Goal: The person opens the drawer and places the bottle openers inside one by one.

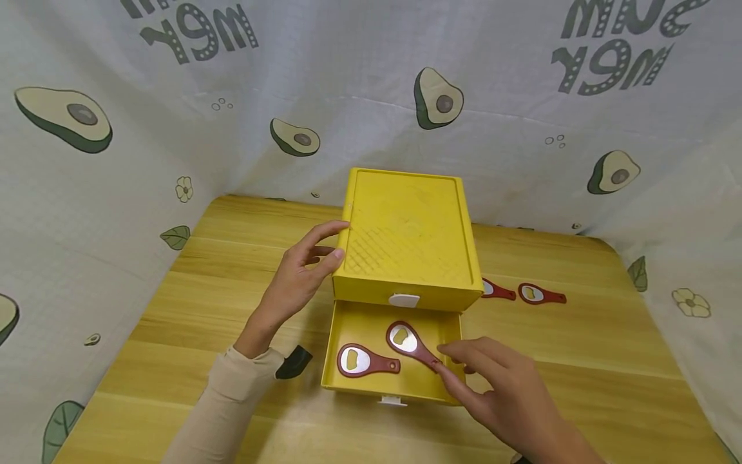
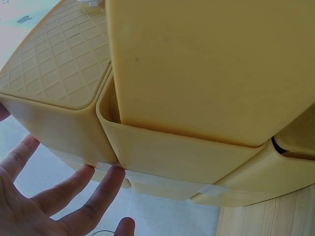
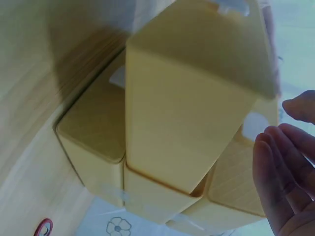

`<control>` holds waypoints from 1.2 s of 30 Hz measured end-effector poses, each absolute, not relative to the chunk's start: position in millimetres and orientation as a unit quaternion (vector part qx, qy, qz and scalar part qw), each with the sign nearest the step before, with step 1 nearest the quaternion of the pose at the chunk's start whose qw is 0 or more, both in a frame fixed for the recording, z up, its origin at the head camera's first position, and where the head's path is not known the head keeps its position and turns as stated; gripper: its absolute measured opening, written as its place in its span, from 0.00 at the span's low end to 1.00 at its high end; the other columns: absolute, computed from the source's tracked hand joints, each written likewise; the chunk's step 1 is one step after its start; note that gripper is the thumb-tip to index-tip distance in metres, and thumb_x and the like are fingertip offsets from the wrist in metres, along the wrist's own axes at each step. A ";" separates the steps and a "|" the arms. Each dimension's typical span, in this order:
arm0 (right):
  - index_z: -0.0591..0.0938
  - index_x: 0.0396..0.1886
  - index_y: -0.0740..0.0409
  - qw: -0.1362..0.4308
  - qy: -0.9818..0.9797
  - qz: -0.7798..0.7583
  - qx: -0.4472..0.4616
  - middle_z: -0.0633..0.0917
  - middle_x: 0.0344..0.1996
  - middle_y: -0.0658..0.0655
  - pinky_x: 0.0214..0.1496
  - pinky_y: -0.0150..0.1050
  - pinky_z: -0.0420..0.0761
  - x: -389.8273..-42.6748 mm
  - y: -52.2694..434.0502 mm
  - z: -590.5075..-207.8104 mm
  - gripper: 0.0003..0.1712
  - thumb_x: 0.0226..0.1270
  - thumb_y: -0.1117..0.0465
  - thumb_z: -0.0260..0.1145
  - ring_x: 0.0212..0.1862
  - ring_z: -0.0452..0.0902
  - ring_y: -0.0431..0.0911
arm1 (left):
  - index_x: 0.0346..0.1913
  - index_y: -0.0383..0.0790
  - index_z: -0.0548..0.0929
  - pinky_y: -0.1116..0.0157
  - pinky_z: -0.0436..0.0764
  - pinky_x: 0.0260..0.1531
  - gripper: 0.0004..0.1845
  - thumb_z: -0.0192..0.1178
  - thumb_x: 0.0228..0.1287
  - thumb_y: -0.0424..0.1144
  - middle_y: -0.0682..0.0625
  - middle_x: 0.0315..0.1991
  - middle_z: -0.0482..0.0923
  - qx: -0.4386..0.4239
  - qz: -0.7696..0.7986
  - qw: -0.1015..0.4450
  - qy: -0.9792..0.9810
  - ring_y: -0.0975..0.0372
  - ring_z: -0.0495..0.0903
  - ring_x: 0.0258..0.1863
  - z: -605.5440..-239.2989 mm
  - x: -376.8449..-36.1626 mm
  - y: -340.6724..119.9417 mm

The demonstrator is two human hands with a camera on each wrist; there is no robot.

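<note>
Red bottle opener point(image 1: 413, 345) lay inside the drawer point(image 1: 371, 325), handle toward five o'clock, beside my right grip point(image 1: 504, 390), fingers parted. My left grip point(image 1: 294, 277), fingers spread, touched the yellow box point(image 1: 411, 225) at nine o'clock; pressing down the pulled-out drawer could perhaps tip it.

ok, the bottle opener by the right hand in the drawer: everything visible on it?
The bottle opener has a dark red, plastic-looking body, its rounded head tapering into a narrow handle. A silver, metal-looking plate with a cutout fills most of the head. It lies slanted in the open yellow drawer, head toward the back left, handle end at the right hand, whose thumb appears to touch it. Whether it sits fully flat is unclear.
</note>
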State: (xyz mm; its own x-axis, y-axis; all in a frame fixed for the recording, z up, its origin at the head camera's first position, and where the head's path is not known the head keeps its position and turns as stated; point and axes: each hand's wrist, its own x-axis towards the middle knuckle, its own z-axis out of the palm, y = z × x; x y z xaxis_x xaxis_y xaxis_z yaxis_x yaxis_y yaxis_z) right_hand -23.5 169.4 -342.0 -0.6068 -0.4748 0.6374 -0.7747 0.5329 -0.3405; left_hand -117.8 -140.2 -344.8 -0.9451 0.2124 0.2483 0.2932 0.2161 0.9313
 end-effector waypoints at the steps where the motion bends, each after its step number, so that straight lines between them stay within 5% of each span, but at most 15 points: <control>1: 0.88 0.36 0.55 0.252 -0.834 0.315 0.377 0.88 0.31 0.49 0.32 0.22 0.78 -20.4 168.5 -341.9 0.19 0.73 0.46 0.61 0.29 0.79 0.34 | 0.69 0.57 0.73 0.46 0.75 0.58 0.22 0.56 0.75 0.42 0.57 0.70 0.69 -0.162 -0.605 0.033 -0.779 0.52 0.80 0.58 -344.7 -117.9 -140.3; 7: 0.88 0.31 0.57 0.301 -0.788 0.346 0.411 0.85 0.24 0.49 0.28 0.22 0.76 0.5 155.3 -345.9 0.16 0.72 0.51 0.65 0.25 0.76 0.34 | 0.69 0.56 0.73 0.47 0.74 0.59 0.22 0.56 0.75 0.42 0.57 0.70 0.69 -0.163 -0.605 0.035 -0.778 0.53 0.80 0.58 -344.1 -118.4 -140.7; 15: 0.88 0.33 0.52 0.281 -0.793 0.362 0.401 0.87 0.27 0.47 0.29 0.22 0.78 27.9 141.3 -368.0 0.09 0.69 0.53 0.69 0.28 0.82 0.34 | 0.70 0.55 0.73 0.47 0.73 0.61 0.23 0.56 0.75 0.41 0.56 0.71 0.69 -0.162 -0.607 0.036 -0.777 0.52 0.79 0.59 -345.5 -118.1 -141.0; 26: 0.88 0.35 0.47 0.195 -0.865 0.306 0.346 0.87 0.28 0.40 0.29 0.19 0.75 30.2 142.0 -390.0 0.16 0.74 0.45 0.60 0.27 0.77 0.25 | 0.70 0.55 0.73 0.47 0.74 0.60 0.23 0.56 0.75 0.42 0.56 0.70 0.69 -0.164 -0.605 0.035 -0.779 0.52 0.79 0.58 -345.1 -117.5 -139.7; 36: 0.89 0.31 0.51 0.246 -0.851 0.302 0.352 0.88 0.23 0.45 0.24 0.18 0.73 22.5 136.9 -400.5 0.22 0.76 0.46 0.55 0.22 0.78 0.29 | 0.69 0.56 0.73 0.45 0.72 0.61 0.22 0.56 0.75 0.42 0.56 0.70 0.70 -0.168 -0.607 0.040 -0.776 0.52 0.79 0.58 -347.3 -118.3 -139.9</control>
